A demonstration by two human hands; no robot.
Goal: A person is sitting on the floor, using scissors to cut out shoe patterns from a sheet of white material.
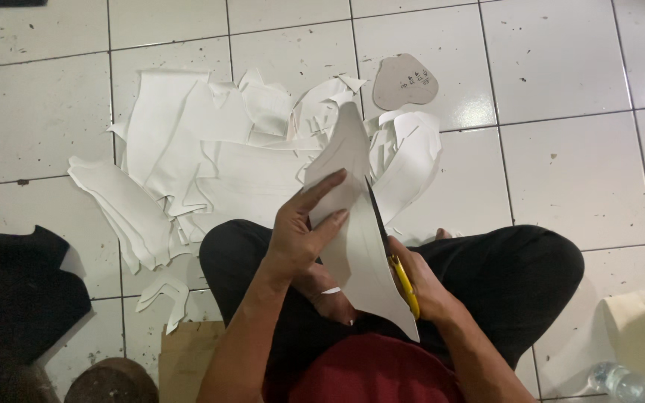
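A large white sheet piece (352,224) is held up over my crossed legs. My left hand (300,231) grips its left edge, with fingers spread over the front face. In my right hand (421,287) are yellow-handled scissors (393,254), whose dark blades run up along the sheet's right edge. A small white scrap (330,290) hangs beneath my left hand.
A pile of white cut offcuts (210,157) spreads over the tiled floor ahead. A brown cardboard template (405,80) lies beyond it. Dark cloth (24,287) sits at the left, a cardboard piece (184,358) by my knee, a plastic bottle (621,380) at lower right.
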